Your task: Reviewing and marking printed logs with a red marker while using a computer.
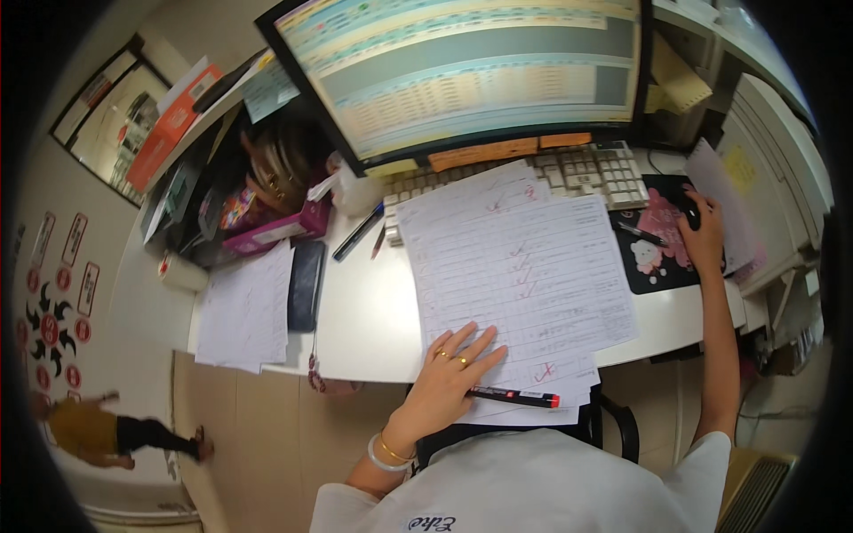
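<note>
My left hand (451, 375) lies on the lower left of a stack of printed sheets (569, 266) with red pen marks, its fingers spread. A black marker (515, 396) with a red end sticks out to the right from under this hand, tucked at the thumb side; the thumb itself is hidden. At the right of the desk, my right hand (705, 233) rests curled over a black computer mouse (689, 213). The mouse sits on a black and pink mouse pad (653, 275), with a pen (641, 234) lying across the pad's left part.
A lit monitor (471, 80) stands behind a keyboard (595, 173), which the sheets partly cover. To the left lie pens (358, 233), a dark flat case (306, 284), more papers (244, 311) and a purple box (280, 233). A person (98, 431) is at the far left.
</note>
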Demonstrator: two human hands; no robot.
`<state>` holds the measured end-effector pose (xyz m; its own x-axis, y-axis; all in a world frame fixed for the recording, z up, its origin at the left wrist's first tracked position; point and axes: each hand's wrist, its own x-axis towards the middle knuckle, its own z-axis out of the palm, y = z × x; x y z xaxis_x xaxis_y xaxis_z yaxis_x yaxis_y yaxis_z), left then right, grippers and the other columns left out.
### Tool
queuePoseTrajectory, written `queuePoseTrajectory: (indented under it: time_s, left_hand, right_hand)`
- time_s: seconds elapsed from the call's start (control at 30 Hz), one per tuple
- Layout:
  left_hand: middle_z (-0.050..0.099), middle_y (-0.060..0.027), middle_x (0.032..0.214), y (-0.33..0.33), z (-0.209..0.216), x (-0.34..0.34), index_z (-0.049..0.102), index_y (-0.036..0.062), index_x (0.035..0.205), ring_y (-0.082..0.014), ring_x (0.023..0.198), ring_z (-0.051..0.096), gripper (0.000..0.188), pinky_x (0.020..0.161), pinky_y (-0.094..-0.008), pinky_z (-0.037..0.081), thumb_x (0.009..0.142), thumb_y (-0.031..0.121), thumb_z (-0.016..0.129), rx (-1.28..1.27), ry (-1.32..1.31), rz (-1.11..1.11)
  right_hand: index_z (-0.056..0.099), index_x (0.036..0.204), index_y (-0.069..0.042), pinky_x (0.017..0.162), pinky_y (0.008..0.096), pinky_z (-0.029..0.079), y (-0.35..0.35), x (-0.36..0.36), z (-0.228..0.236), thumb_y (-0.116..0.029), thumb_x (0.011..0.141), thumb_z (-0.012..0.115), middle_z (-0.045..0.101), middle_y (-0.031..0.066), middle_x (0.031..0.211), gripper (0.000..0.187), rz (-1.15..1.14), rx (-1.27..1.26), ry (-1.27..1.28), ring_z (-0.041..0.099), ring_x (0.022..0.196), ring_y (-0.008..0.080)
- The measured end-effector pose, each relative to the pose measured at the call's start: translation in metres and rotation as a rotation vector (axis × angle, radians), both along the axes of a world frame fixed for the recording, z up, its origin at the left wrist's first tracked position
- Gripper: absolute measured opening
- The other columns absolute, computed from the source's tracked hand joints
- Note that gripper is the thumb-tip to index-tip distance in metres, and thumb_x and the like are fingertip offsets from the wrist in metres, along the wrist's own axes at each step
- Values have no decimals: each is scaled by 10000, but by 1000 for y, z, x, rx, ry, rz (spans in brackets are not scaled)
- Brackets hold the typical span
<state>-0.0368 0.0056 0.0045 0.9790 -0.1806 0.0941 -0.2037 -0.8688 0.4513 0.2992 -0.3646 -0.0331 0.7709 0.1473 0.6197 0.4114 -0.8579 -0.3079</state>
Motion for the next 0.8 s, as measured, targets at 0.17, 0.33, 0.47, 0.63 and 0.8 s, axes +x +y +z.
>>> queuePoseTrajectory:
  time_s: [0.17,0.33,0.47,0.63,0.8]
  left_hand:
    - [409,-62,1483,1,-2,1,524,163,1351,-323,1380,319,749,1118,-505,258,648,-77,619,-4,-11,-15]
    - [402,-58,1491,2,-4,1,522,162,1354,-322,1382,317,765,1125,-497,250,636,-81,623,-18,-14,-33]
    - [401,-59,1494,1,-1,1,533,162,1346,-323,1380,322,764,1128,-497,245,631,-91,616,-12,12,-18]
    - [426,-62,1477,0,1,1,564,162,1317,-327,1371,339,737,1127,-500,247,631,-104,603,-19,31,-6]
    - [440,-66,1464,-2,2,1,578,158,1302,-330,1353,364,703,1111,-502,268,654,-115,587,7,7,1]
  right_hand:
    - [580,1253,-199,926,426,455,2,4,0,-215,808,672,503,186,1236,455,-35,-19,56,551,1090,391]
    - [586,1246,-200,919,434,459,-4,6,-5,-212,795,677,511,185,1222,460,-37,-13,5,558,1073,388]
    - [596,1225,-196,913,445,461,0,7,-6,-202,769,683,522,184,1195,465,-66,-43,-4,558,1066,380]
    - [601,1214,-200,933,454,450,5,0,0,-214,770,676,524,181,1190,450,-96,-21,21,539,1098,380]
    - [594,1227,-215,941,449,449,3,0,1,-222,772,676,517,180,1200,462,-105,-8,54,535,1113,377]
